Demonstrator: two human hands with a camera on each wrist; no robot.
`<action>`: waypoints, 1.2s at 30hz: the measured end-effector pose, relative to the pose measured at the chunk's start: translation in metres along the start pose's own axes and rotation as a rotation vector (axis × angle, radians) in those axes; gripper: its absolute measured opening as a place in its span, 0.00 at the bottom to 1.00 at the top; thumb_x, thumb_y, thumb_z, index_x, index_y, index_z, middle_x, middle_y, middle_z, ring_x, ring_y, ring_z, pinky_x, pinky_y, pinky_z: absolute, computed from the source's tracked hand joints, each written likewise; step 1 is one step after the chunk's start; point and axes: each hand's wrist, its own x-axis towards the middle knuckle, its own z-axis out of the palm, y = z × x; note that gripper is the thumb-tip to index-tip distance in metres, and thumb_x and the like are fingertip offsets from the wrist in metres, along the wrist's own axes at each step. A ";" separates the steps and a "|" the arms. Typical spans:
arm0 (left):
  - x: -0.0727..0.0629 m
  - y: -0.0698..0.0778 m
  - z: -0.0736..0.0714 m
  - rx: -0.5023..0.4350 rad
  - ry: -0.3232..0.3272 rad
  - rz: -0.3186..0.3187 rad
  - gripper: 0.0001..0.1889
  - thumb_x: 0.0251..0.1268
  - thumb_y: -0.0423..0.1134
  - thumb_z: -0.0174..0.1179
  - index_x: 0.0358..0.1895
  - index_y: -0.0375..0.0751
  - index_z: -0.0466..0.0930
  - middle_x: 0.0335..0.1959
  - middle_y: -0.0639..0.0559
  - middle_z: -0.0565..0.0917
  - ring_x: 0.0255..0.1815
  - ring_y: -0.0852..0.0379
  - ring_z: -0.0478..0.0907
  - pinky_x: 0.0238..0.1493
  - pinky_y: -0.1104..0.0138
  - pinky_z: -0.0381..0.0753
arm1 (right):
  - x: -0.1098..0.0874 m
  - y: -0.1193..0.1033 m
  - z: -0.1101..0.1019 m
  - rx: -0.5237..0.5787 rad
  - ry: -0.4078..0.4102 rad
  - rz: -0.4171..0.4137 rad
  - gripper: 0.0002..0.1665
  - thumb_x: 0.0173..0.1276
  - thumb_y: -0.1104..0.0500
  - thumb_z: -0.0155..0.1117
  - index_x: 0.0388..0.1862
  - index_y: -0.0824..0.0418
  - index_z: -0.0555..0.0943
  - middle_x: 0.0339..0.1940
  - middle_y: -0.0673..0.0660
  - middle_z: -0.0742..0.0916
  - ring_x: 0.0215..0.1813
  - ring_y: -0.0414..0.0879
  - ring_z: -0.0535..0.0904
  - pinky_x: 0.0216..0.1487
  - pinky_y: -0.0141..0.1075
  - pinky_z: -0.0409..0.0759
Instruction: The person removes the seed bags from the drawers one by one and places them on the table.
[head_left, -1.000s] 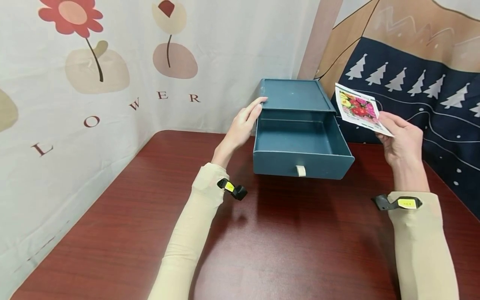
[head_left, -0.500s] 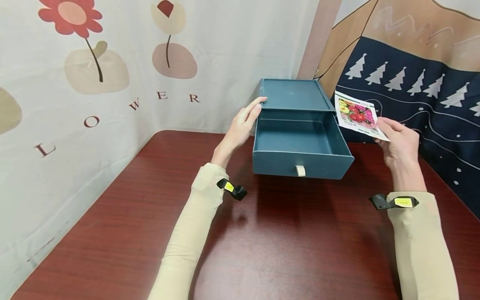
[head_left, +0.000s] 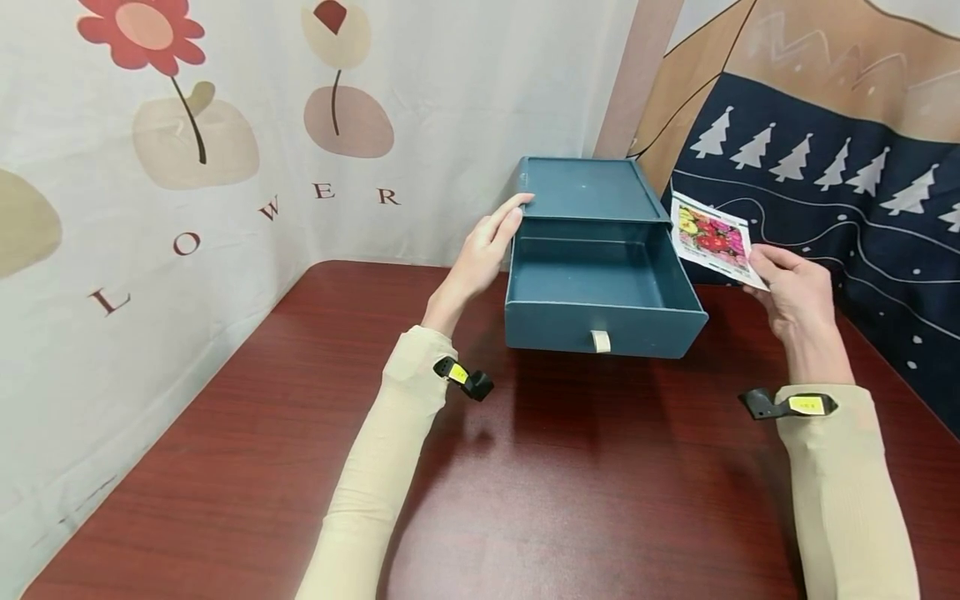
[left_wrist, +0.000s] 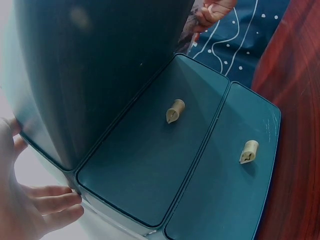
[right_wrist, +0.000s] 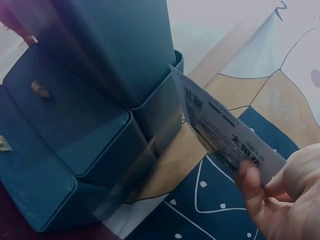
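Left hand (head_left: 480,246): fingers extended, resting against blue drawer unit (head_left: 588,190). Right hand (head_left: 798,292): pinching flower-print packet (head_left: 712,240), slightly lowered since second ago, right of pulled-out drawer (head_left: 551,326), still outside it.

- one left hand (head_left: 480,250), one right hand (head_left: 799,292);
- one flower packet (head_left: 712,236);
- one drawer unit (head_left: 585,187), at the far edge of one table (head_left: 600,500);
- one pulled-out drawer (head_left: 555,325), two lower drawer fronts (left_wrist: 137,165) below it;
- three pale pull tabs (head_left: 601,342), one on each drawer;
- two wrist cameras (head_left: 476,385), one on each sleeve (head_left: 843,483);
- two stemmed flowers (head_left: 144,27), five letters (head_left: 387,196), seven pale trees (head_left: 792,162), one cut off, all printed.
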 end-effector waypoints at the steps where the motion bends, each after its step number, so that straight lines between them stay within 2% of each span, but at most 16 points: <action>1: 0.000 0.000 0.000 0.004 -0.001 -0.001 0.24 0.83 0.56 0.39 0.76 0.60 0.67 0.35 0.45 0.68 0.50 0.53 0.68 0.50 0.60 0.65 | 0.000 0.001 0.000 -0.025 -0.002 0.002 0.04 0.67 0.62 0.69 0.38 0.55 0.89 0.30 0.47 0.86 0.27 0.38 0.82 0.27 0.26 0.79; 7: 0.000 -0.002 0.000 0.002 0.000 0.005 0.24 0.83 0.56 0.39 0.76 0.60 0.67 0.33 0.45 0.67 0.46 0.53 0.68 0.48 0.60 0.65 | 0.004 0.006 -0.001 -0.148 -0.002 0.034 0.14 0.72 0.61 0.65 0.55 0.56 0.84 0.34 0.44 0.84 0.29 0.35 0.82 0.31 0.25 0.80; 11: 0.001 -0.003 0.001 0.006 0.002 0.009 0.25 0.83 0.56 0.39 0.76 0.60 0.67 0.35 0.46 0.68 0.50 0.55 0.68 0.49 0.60 0.65 | 0.008 0.010 -0.002 -0.222 -0.010 0.069 0.27 0.76 0.61 0.60 0.71 0.60 0.72 0.42 0.47 0.80 0.31 0.33 0.82 0.34 0.24 0.81; 16: 0.001 -0.004 0.001 0.004 -0.003 0.013 0.25 0.83 0.56 0.39 0.76 0.60 0.66 0.35 0.45 0.68 0.51 0.54 0.68 0.49 0.59 0.65 | 0.012 0.015 -0.003 -0.380 -0.034 0.103 0.33 0.80 0.61 0.52 0.80 0.61 0.60 0.50 0.48 0.74 0.36 0.31 0.79 0.37 0.22 0.79; 19: 0.002 -0.005 0.001 0.004 -0.004 0.015 0.25 0.83 0.56 0.39 0.76 0.60 0.66 0.36 0.46 0.68 0.51 0.55 0.68 0.50 0.59 0.65 | 0.014 0.018 -0.003 -0.447 -0.036 0.108 0.34 0.79 0.62 0.50 0.81 0.60 0.58 0.51 0.48 0.73 0.38 0.31 0.77 0.38 0.21 0.78; 22: 0.002 -0.005 0.001 0.006 -0.003 0.013 0.25 0.83 0.56 0.38 0.76 0.60 0.66 0.37 0.46 0.69 0.52 0.55 0.68 0.50 0.59 0.66 | 0.015 0.022 -0.004 -0.439 -0.033 0.110 0.34 0.79 0.63 0.50 0.81 0.62 0.58 0.49 0.48 0.74 0.35 0.30 0.77 0.34 0.21 0.76; 28: 0.002 -0.004 0.001 0.007 -0.004 0.004 0.25 0.83 0.57 0.39 0.76 0.61 0.67 0.39 0.47 0.70 0.53 0.55 0.68 0.50 0.60 0.66 | 0.019 0.032 -0.009 -0.363 -0.022 0.119 0.31 0.78 0.66 0.53 0.77 0.66 0.64 0.32 0.42 0.80 0.27 0.31 0.79 0.28 0.23 0.76; 31: 0.002 -0.004 0.001 0.007 -0.004 0.004 0.25 0.83 0.57 0.38 0.76 0.61 0.67 0.39 0.47 0.70 0.52 0.55 0.68 0.50 0.60 0.65 | 0.021 0.037 -0.011 -0.371 -0.007 0.126 0.27 0.77 0.65 0.54 0.73 0.67 0.67 0.27 0.41 0.81 0.26 0.32 0.79 0.26 0.24 0.75; 36: 0.002 -0.005 0.001 0.009 0.003 0.017 0.24 0.83 0.57 0.39 0.75 0.61 0.67 0.34 0.46 0.67 0.49 0.56 0.68 0.48 0.60 0.66 | 0.022 0.045 -0.013 -0.399 0.007 0.141 0.24 0.77 0.64 0.56 0.70 0.66 0.70 0.28 0.41 0.80 0.26 0.33 0.78 0.29 0.24 0.77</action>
